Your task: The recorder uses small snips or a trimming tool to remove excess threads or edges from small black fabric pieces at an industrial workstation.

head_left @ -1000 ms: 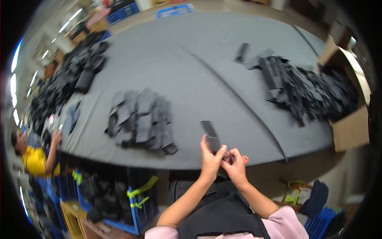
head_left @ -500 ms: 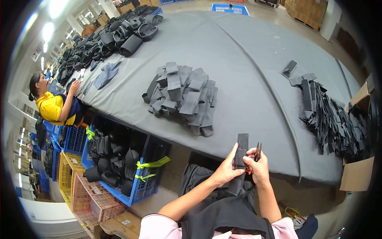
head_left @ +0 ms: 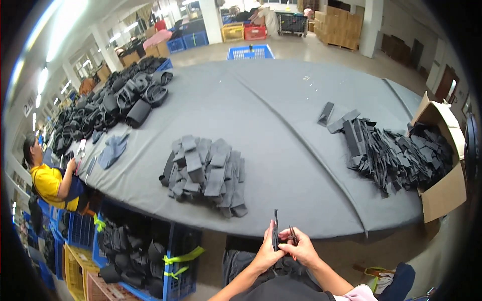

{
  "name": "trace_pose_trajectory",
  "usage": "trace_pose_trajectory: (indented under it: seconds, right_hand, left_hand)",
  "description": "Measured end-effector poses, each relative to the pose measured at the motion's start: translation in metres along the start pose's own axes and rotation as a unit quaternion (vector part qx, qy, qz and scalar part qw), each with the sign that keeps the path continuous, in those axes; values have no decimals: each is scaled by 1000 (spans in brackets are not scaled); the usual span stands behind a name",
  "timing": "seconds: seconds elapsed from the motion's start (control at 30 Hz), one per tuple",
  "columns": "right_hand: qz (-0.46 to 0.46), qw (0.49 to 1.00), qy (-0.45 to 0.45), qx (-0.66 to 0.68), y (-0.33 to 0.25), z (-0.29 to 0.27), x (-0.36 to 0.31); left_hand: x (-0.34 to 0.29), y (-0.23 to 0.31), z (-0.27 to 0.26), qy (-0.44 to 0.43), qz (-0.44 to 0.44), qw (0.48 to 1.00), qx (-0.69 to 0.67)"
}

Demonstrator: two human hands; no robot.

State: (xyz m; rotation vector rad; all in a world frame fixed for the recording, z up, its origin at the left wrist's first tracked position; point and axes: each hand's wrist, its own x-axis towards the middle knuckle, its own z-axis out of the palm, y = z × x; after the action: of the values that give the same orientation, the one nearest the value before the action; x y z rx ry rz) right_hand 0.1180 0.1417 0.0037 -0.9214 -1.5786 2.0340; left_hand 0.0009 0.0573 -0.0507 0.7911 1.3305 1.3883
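My strip [head_left: 275, 228] is charcoal; my snips [head_left: 293, 235] are dark with a touch of orange-red; my apron [head_left: 286, 290] is black and my sleeve [head_left: 359, 293] pale pink. The tablecloth [head_left: 281, 190] is plain grey, flecked white at the far side; the left pile [head_left: 211, 170] is mid-grey, the right pile [head_left: 374, 150] black mixed with charcoal, spilling by a tan carton [head_left: 447, 200]. Far left, the heap [head_left: 110, 100] is black, the cloth [head_left: 113, 151] blue-grey, the co-worker's shirt [head_left: 47, 181] yellow; near left, a blue crate [head_left: 173, 266] wears neon yellow-green ribbons [head_left: 188, 255].
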Motion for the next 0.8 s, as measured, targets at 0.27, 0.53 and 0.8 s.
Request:
trace_pose_trajectory:
  seconds: [0.27,0.53,0.8]
  right_hand:
    - [17,998,19,64,-8,0,-4]
    - [-6,998,43,-53,-1,-1,0]
    - [-104,961,136,-218,10,3,9]
  left_hand:
    - [0,22,3,-27,49,996,74]
    - [5,15,-1,-23,43,997,62]
    - [2,26,14,62,131,955,257]
